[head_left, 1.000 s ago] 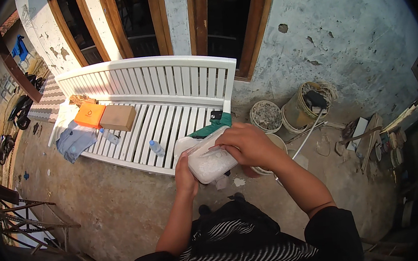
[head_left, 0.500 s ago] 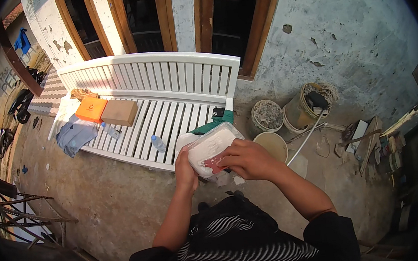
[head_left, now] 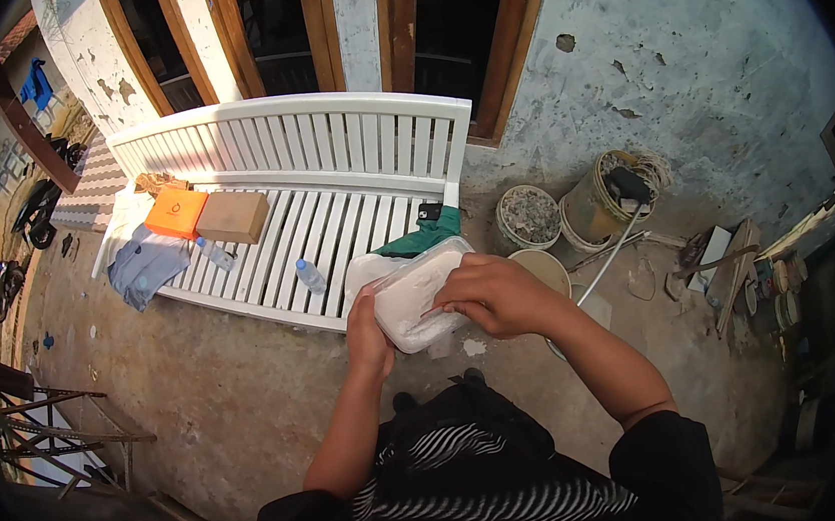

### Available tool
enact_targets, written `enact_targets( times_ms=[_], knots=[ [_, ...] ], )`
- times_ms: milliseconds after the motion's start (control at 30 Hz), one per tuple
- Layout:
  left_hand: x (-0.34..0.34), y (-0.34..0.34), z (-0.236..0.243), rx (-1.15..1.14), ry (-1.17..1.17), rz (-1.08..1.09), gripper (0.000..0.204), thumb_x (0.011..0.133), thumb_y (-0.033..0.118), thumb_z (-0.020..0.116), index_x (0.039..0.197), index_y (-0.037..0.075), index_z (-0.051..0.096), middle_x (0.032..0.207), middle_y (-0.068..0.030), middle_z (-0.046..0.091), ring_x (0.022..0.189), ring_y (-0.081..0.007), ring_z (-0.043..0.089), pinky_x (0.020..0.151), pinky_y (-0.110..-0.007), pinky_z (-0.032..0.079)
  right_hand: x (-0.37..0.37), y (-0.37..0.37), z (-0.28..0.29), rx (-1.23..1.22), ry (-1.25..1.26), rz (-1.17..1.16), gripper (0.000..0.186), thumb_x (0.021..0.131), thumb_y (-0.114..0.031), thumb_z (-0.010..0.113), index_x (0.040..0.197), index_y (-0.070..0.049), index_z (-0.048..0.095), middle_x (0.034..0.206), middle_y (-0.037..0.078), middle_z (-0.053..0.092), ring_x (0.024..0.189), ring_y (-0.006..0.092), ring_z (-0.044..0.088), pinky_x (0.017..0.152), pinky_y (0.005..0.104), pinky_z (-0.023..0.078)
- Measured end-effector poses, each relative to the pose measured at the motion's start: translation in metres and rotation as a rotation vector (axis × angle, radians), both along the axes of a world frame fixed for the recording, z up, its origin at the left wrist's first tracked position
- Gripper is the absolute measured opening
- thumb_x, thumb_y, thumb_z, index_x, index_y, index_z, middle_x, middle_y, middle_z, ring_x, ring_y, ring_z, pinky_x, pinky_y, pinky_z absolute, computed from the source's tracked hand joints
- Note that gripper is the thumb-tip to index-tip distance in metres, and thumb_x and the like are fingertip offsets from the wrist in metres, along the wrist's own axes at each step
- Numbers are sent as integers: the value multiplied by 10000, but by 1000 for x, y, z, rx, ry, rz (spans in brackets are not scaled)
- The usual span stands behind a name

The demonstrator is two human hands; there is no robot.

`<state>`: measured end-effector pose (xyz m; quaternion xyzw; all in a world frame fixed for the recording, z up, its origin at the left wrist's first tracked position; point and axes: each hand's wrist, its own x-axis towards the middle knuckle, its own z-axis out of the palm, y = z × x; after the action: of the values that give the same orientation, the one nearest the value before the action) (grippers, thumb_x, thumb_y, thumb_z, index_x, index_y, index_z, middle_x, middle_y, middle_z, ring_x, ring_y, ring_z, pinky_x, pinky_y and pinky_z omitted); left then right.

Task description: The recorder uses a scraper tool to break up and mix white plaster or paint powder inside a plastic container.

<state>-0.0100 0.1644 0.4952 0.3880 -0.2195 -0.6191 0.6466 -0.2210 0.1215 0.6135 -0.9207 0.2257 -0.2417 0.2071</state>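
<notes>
My left hand [head_left: 370,336] grips the left side of a clear plastic container [head_left: 408,284] holding white paste or powder, tilted above the bench's right front. My right hand [head_left: 498,295] is inside the container with curled fingers pinched on a thin red scraper [head_left: 432,309], now seen mostly edge-on and partly hidden by the fingers. Just behind the container lie a white item [head_left: 361,271] and a green cloth [head_left: 435,230] with a black phone [head_left: 429,210] on it. A small water bottle [head_left: 310,276] stands on the slats to the left.
The white bench [head_left: 285,133] holds an orange box [head_left: 175,212], a brown box [head_left: 233,220], another bottle [head_left: 216,253] and a grey shirt [head_left: 145,269]. Buckets [head_left: 528,216], a long white pole [head_left: 604,268] and boards [head_left: 736,275] stand by the wall. A metal frame [head_left: 63,440] is at left, motorbikes [head_left: 7,280] beyond.
The container has turned to show its white contents. My right hand has moved from the rim down into it with the red scraper, which showed flat half a second ago and is now edge-on.
</notes>
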Motion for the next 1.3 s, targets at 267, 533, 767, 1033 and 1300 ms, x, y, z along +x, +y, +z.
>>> enact_targets(
  times_ms=[267, 533, 767, 1033, 1300],
  knots=[
    [1, 6, -3, -22, 29, 7, 415, 1071, 290, 393, 1304, -24, 533, 1234, -172, 625, 1130, -255, 625, 990, -391, 496, 15, -8, 2, -42, -15, -102, 158, 842, -81, 713, 997, -114, 726, 875, 48, 682, 859, 276, 614, 758, 380, 515],
    [3, 9, -2, -6, -7, 22, 424, 1072, 290, 376, 1298, -28, 542, 1235, -175, 630, 1118, -254, 633, 986, -392, 500, 14, -15, 16, -144, -39, -166, 154, 844, -71, 700, 992, -106, 721, 911, 43, 695, 856, 278, 611, 750, 383, 514],
    [0, 8, -4, -3, 3, -16, 418, 1083, 282, 374, 1293, -34, 549, 1209, -173, 638, 1107, -246, 632, 990, -377, 496, 26, -16, -14, -113, 47, -121, 152, 855, -92, 688, 1005, -113, 709, 901, 36, 681, 860, 279, 594, 741, 396, 510],
    [2, 10, -8, 62, 11, 19, 414, 1082, 282, 382, 1292, -32, 551, 1223, -175, 629, 1117, -250, 626, 991, -377, 493, 19, -11, 3, 70, 81, -16, 161, 870, -101, 689, 1027, -114, 723, 940, 51, 695, 879, 284, 601, 771, 399, 512],
    [7, 8, -2, 21, 1, 11, 412, 1083, 281, 367, 1276, -29, 558, 1220, -171, 630, 1113, -245, 625, 990, -377, 491, 15, -7, 6, 168, 174, 81, 162, 911, -160, 657, 1056, -126, 721, 938, 52, 699, 905, 286, 604, 813, 402, 509]
  ],
)
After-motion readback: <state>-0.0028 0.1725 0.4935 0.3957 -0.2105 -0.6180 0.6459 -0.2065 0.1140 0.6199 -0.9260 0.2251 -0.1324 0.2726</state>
